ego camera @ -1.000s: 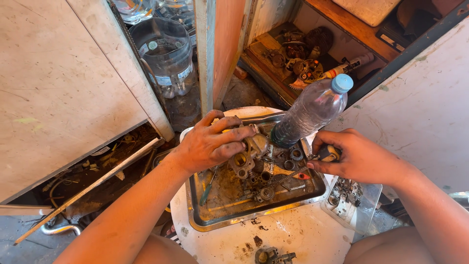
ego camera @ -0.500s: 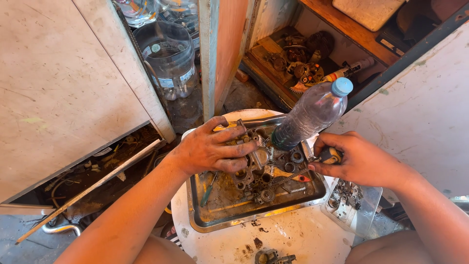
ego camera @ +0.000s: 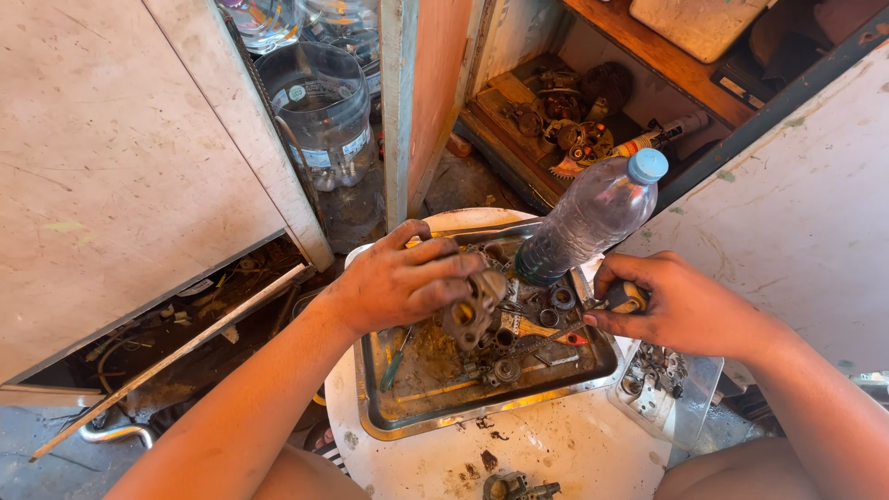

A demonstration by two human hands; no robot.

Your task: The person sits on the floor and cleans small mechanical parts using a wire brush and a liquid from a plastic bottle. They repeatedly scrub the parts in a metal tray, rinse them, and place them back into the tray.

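Observation:
My left hand [ego camera: 400, 282] grips a grimy metal engine part [ego camera: 472, 310], like a small carburettor body, and holds it just above a shallow steel tray [ego camera: 384, 421]. My right hand [ego camera: 685, 306] is closed around the yellow-and-black handle of a screwdriver [ego camera: 622, 297], whose shaft points left towards the part. In the tray lie several washers, rings and small greasy pieces [ego camera: 532, 324]. A clear plastic bottle [ego camera: 593, 218] with a blue cap stands in the tray's far corner, between my hands.
The tray rests on a dirty white round stool top [ego camera: 574, 454]. A clear plastic box of small parts [ego camera: 667, 389] stands at the right. Behind are open cupboards with large clear jars [ego camera: 319, 111] and a shelf of gears and metal parts [ego camera: 574, 116].
My left hand has lifted the metal part out of the tray and turned it towards the screwdriver. My right hand stays beside the bottle, on the screwdriver handle.

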